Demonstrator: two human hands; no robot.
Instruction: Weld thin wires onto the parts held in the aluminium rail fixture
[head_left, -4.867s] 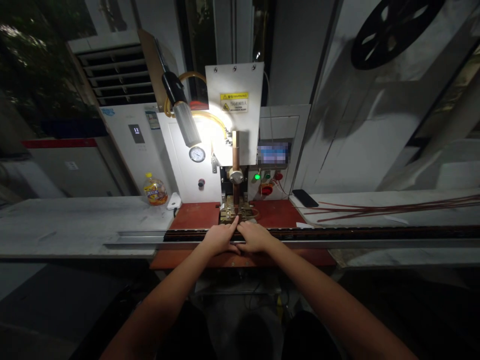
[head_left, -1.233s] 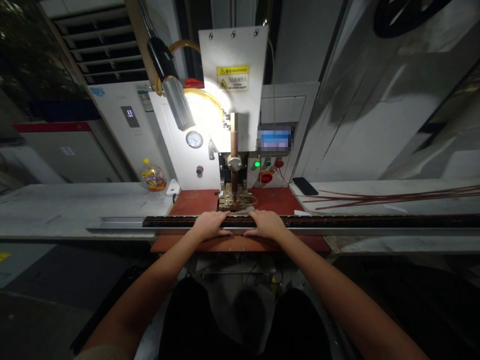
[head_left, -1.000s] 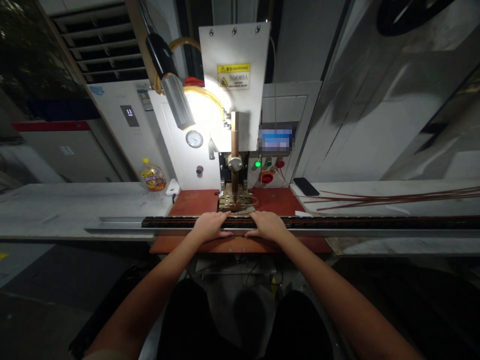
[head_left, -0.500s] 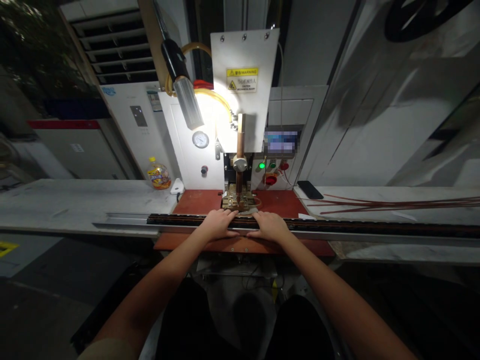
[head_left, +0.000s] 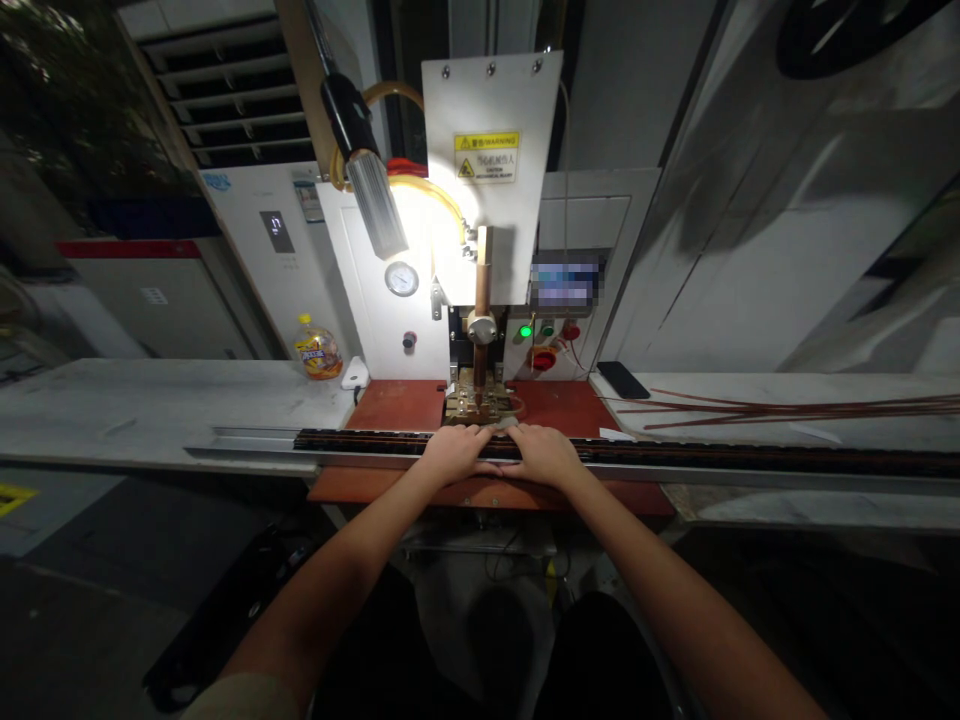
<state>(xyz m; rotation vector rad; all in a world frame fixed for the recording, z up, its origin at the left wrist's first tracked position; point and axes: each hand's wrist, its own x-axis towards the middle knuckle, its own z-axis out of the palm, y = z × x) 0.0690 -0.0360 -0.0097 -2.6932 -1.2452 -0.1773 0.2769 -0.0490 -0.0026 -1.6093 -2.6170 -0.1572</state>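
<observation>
A long grey metal rail [head_left: 630,473] lies crosswise in front of me, with a black strip [head_left: 375,440] carrying thin copper-coloured lines along it. My left hand [head_left: 456,455] is closed over the rail, fingers on top and thumb along the near side. Right beside it, my right hand [head_left: 546,455] grips the rail in the same way. The two thumbs meet or nearly meet at the front. Just behind the hands stands the copper electrode [head_left: 481,370] of a white press-like machine [head_left: 442,90], above a brass-coloured fixture [head_left: 461,398]. My fingertips partly hide the strip below it.
A lamp [head_left: 375,205] lights the machine from the left. Several thin copper-coloured rods [head_left: 750,408] and a black phone [head_left: 622,380] lie on the right-hand worktop. To the left stands a bottle [head_left: 318,350] with a yellow cap. A red-brown plate [head_left: 405,487] sits under the rail.
My left hand has slid right along the rail, up against my right hand. The right hand and the rail look nearly unmoved.
</observation>
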